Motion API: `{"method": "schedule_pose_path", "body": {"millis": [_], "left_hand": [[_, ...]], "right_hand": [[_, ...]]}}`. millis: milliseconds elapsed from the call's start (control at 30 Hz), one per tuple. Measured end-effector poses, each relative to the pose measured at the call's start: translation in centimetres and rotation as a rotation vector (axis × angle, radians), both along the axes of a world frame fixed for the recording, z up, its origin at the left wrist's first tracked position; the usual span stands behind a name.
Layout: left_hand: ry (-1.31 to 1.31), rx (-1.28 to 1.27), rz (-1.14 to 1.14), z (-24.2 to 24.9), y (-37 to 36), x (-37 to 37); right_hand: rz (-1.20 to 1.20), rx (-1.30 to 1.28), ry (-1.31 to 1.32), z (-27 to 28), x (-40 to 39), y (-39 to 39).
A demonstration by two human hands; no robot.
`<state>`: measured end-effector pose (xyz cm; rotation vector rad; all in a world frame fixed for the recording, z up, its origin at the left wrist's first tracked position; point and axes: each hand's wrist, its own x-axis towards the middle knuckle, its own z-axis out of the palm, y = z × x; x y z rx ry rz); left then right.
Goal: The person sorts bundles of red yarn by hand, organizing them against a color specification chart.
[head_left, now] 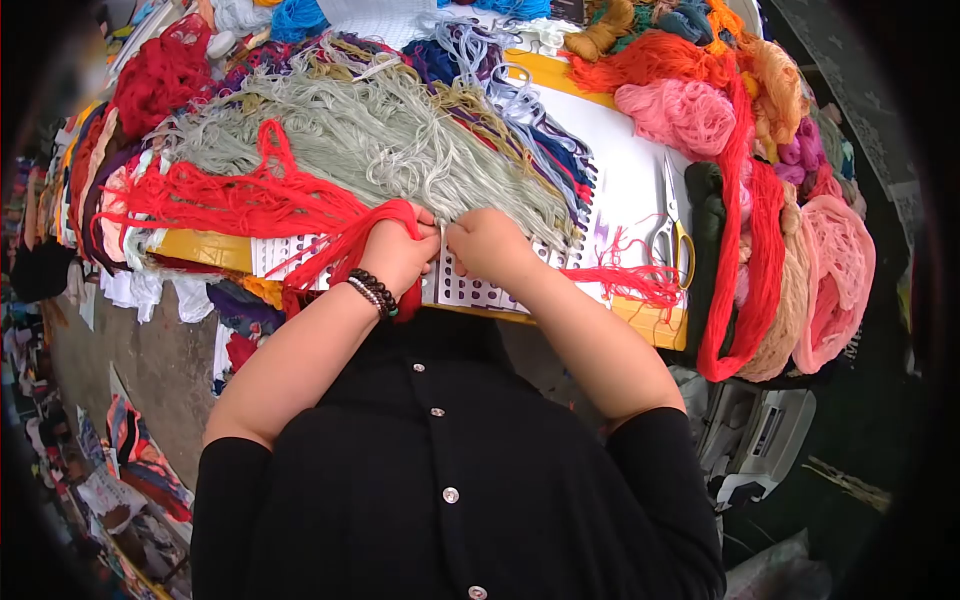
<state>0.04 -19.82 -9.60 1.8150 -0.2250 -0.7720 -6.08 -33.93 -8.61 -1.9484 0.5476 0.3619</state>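
My left hand (398, 246), with dark beaded bracelets on its wrist, is closed round a hank of red thread (240, 200). The strands loop over its fingers and trail to the left across the pale thread. Close beside it, my right hand (492, 245) is bent into a pinch at the edge of a white card with punched holes (470, 291). What its fingertips grip is hidden. Beyond both hands spreads a wide layer of grey-green thread (330, 130), its ends along the holed cards. Short red thread pieces (635, 285) lie right of my right forearm.
Scissors (670, 225) with a yellow-and-white handle rest on white paper at the right. Pink thread (680, 115), orange thread (655, 65) and a long red hank (745, 260) crowd the right side. Dark red thread (165, 70) sits far left. A pale plastic machine (765, 440) stands below the table.
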Motion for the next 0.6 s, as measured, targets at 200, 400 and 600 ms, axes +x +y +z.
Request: {"method": "schedule_pose_path", "body": {"millis": [200, 400, 600], "left_hand": [[-0.257, 0.082, -0.108, 0.7, 0.8, 0.4], [0.346, -0.477, 0.135, 3.1, 1.4, 0.1], [0.328, -0.425, 0.088, 2.7, 1.3, 0.1]], "right_hand": [[0.055, 0.113, -0.034, 0.1, -1.0, -0.3], [-0.066, 0.117, -0.155, -1.0, -1.5, -0.3], [-0.239, 0.461, -0.169, 0.0, -1.9, -0.5]]}}
